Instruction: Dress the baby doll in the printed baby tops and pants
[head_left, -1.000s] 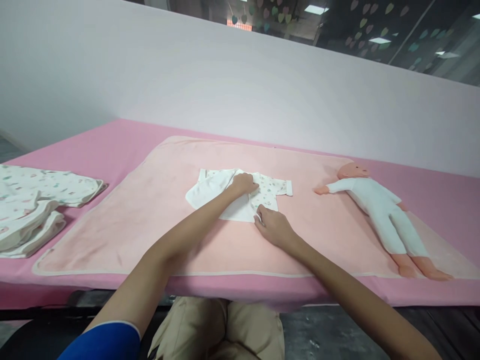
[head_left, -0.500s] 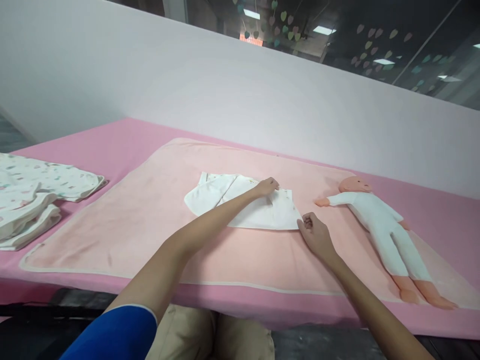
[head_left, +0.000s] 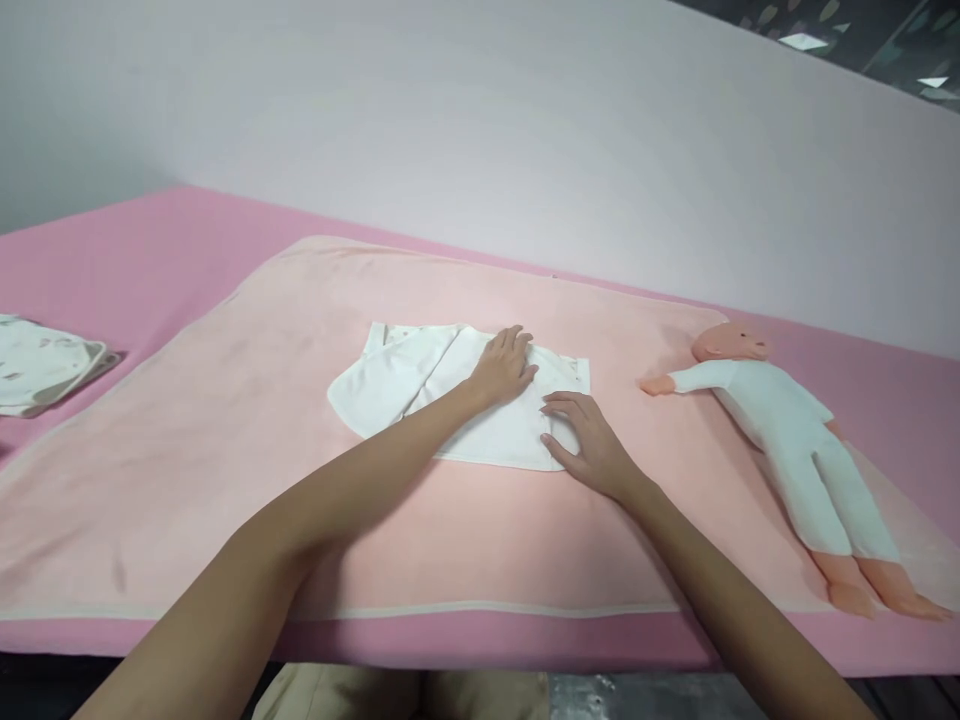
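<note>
A white baby garment (head_left: 480, 437), partly folded over, lies flat on a light pink blanket (head_left: 247, 400). My left hand (head_left: 501, 367) rests palm down on its upper middle, fingers stretched out. At the garment's right end is my right hand (head_left: 589, 440), with thumb and fingers spread apart over the cloth. Part of the fabric is hidden under both hands and the left forearm. To the right lies a baby doll (head_left: 780, 410) in a white suit, one arm stretched toward the garment.
The blanket covers much of a pink padded table (head_left: 150, 235). A folded, printed white cloth (head_left: 45, 365) lies at the left edge. A white wall (head_left: 450, 130) rises behind the table, with dark glass (head_left: 870, 40) above it on the right.
My left hand has gone from pinching the garment's top edge to lying flat on it. My right hand has left the lower right corner, moved inward and opened. The view has tilted down.
</note>
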